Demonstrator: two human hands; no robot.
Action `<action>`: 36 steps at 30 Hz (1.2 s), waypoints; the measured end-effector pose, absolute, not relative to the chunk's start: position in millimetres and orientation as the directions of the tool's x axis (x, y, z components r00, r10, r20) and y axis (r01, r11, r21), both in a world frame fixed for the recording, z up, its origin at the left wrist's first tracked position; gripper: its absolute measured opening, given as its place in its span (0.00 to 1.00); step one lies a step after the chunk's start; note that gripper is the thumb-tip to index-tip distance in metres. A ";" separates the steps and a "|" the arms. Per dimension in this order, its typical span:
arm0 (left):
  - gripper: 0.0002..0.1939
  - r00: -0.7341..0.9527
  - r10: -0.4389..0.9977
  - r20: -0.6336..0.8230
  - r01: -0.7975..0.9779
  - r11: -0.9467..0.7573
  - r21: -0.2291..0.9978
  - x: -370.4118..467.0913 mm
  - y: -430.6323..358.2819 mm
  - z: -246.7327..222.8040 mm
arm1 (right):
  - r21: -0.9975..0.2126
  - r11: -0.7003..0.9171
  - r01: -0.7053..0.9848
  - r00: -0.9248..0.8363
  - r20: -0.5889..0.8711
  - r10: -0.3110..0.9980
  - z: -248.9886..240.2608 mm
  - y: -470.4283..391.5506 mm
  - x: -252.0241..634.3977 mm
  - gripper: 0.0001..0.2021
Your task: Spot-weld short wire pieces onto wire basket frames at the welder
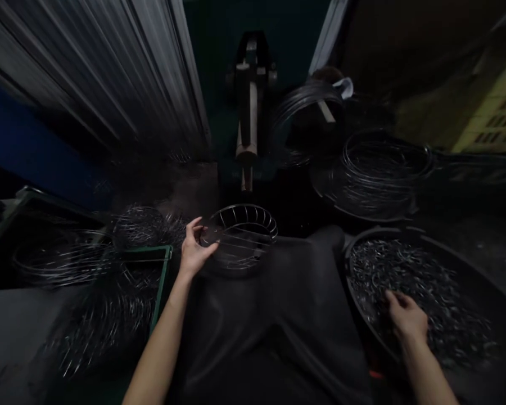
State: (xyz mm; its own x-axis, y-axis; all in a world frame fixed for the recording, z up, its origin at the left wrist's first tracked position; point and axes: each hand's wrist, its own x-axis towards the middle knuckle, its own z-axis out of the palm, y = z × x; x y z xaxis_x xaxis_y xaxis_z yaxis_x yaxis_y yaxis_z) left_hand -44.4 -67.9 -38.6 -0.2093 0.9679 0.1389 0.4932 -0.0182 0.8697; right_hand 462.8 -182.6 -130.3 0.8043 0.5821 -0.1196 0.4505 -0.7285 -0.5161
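Note:
My left hand [195, 250] grips the left edge of a round wire frame [248, 209], thumb on the near side and fingers on the far side. The frame has a ring with short curved wires and several straight bars across it, and it rests over the dark apron [274, 304] on my lap. On the right, my right hand [408, 318] reaches into a wide dark basin [349, 275] of small shiny metal pieces [430, 281]. Its fingers are bent together among the pieces; whatever they hold is too dark to make out.
Ahead stands a machine with a downward-pointing metal arm [247, 129]. A green crate [168, 256] and bundled wire parts [105, 309] are at left. Wire coils [383, 174] lie beyond the basin, near a yellow crate [489, 107]. Corrugated metal [152, 56] rises at back left.

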 end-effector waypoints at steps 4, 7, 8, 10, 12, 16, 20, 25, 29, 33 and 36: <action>0.34 -0.170 0.982 0.077 0.440 0.006 0.898 -45.0 -58.5 -39.2 | -0.577 -0.749 0.325 0.887 -0.089 0.453 -110.7 -189.9 458.4 0.25; 0.33 -0.164 0.986 -0.037 0.353 0.094 0.931 -43.2 -49.6 -40.5 | -0.512 -0.750 0.418 0.862 -0.036 0.505 -92.7 -183.7 450.2 0.27; 0.33 -0.174 0.982 -0.066 0.360 0.126 0.925 -42.3 -47.3 -40.3 | -0.489 -0.746 0.452 0.848 -0.023 0.529 -86.9 -180.9 447.2 0.27; 0.31 -0.199 0.976 -0.089 0.443 0.171 0.880 -40.2 -44.1 -38.2 | -0.473 -0.730 0.493 0.822 -0.022 0.569 -77.0 -176.5 441.3 0.30; 0.30 -0.204 0.976 -0.081 0.556 0.184 0.811 -38.2 -42.9 -34.7 | -0.551 -0.687 0.474 0.801 -0.054 0.596 -71.5 -174.5 433.7 0.35; 0.30 -0.133 0.990 -0.036 0.665 0.117 0.738 -33.9 -43.9 -29.2 | -0.765 -0.486 0.423 0.707 -0.057 0.705 -77.8 -176.3 400.4 0.37; 0.31 -0.030 0.994 0.101 0.669 -0.055 0.741 -27.0 -44.3 -25.0 | -0.763 -0.338 0.551 0.463 -0.057 0.884 -91.4 -170.4 350.2 0.31; 0.29 0.118 0.963 0.241 0.713 -0.252 0.654 -14.1 -36.6 -12.0 | -0.898 -0.169 0.406 0.197 -0.094 0.976 -53.1 -131.6 304.7 0.23; 0.29 0.255 0.928 0.272 0.771 -0.365 0.523 2.8 -30.6 -0.4 | -0.927 0.111 0.359 -0.164 0.054 0.985 0.3 -84.6 262.0 0.14; 0.30 0.353 0.897 0.266 0.799 -0.437 0.413 15.9 -28.3 5.0 | -0.776 0.388 0.498 -0.371 0.213 0.904 16.5 -42.8 227.9 0.11; 0.30 0.380 0.886 0.266 0.793 -0.460 0.399 18.5 -27.6 6.0 | -0.426 0.565 0.706 -0.487 0.287 0.825 11.3 -29.7 217.9 0.14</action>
